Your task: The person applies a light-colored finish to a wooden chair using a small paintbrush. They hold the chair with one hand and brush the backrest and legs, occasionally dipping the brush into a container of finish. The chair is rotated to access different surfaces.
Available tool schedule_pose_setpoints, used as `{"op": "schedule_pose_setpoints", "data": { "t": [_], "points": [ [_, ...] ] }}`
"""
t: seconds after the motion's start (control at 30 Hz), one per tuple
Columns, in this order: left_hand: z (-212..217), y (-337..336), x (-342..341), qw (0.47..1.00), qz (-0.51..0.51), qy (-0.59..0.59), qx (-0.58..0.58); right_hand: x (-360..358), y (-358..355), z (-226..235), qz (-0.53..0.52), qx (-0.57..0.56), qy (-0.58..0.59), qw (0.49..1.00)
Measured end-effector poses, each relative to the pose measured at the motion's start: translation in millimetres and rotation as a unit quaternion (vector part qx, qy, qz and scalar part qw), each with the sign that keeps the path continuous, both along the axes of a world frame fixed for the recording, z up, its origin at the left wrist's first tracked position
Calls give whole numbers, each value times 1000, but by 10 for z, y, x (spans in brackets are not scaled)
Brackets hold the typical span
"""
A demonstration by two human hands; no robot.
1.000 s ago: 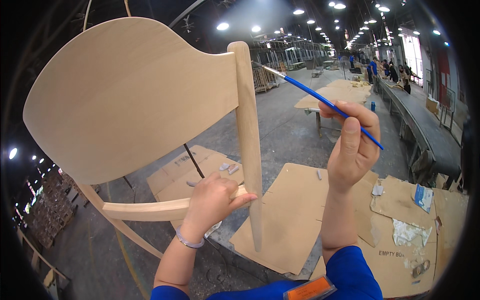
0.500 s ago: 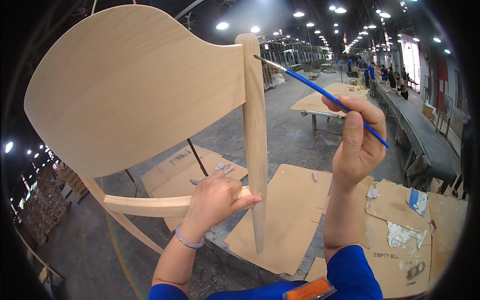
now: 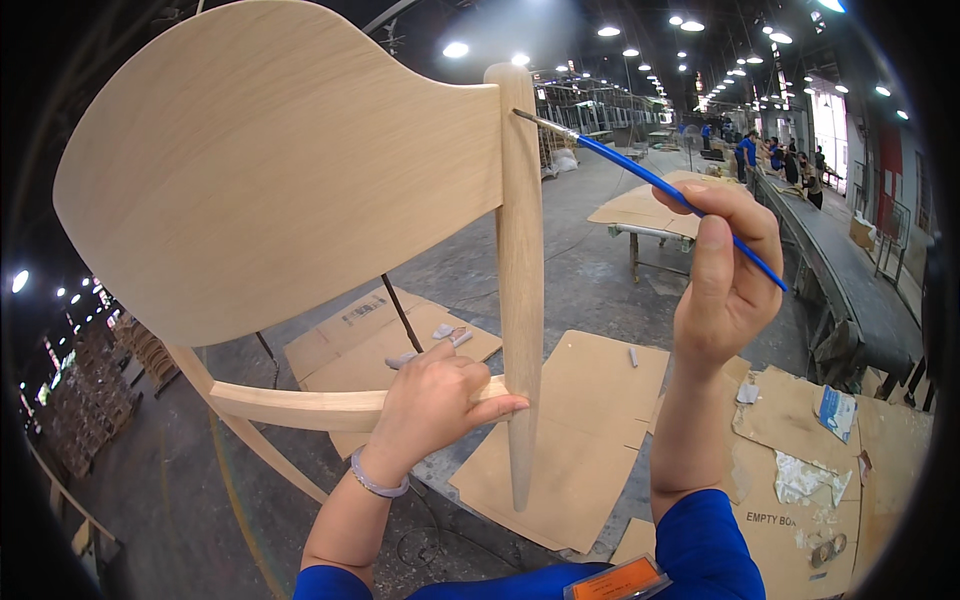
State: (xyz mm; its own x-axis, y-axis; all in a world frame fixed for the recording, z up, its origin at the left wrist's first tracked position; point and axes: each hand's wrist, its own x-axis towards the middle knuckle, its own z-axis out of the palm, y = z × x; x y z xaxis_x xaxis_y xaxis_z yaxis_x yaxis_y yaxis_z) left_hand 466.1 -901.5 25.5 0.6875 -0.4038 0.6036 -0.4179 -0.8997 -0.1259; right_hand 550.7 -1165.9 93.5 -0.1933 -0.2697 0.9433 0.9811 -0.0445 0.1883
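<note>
Brush (image 3: 620, 161) shifted over post (image 3: 520, 250), carton (image 3: 862, 232) (contents unclear)

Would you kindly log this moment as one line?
Left hand: holding wooden rail | right hand: holding blue paintbrush | bristles: before wooden post near its top, contact unclear | beside post: curved backrest

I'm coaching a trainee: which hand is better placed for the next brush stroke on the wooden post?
Right, most likely: the right hand holds the blue brush, its tip at the upper wooden post, while the left hand grips the rail lower down.
</note>
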Motion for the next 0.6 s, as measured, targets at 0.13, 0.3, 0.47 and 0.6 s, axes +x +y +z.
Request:
{"op": "schedule_pose_setpoints", "data": {
  "t": [0.13,0.3,0.47,0.6],
  "points": [
    [-3,32,17,1000,-2,-1,-1,17,15,24,-1,5,-14,1000],
    [-9,62,42,1000,-5,-5,1,32,57,58,25,21,-12,999],
    [-12,93,48,1000,2,0,5,21,81,74,12,18,-14,1000],
    [-9,124,65,1000,-2,-2,4,25,119,86,24,22,-8,999]
  ]
}}
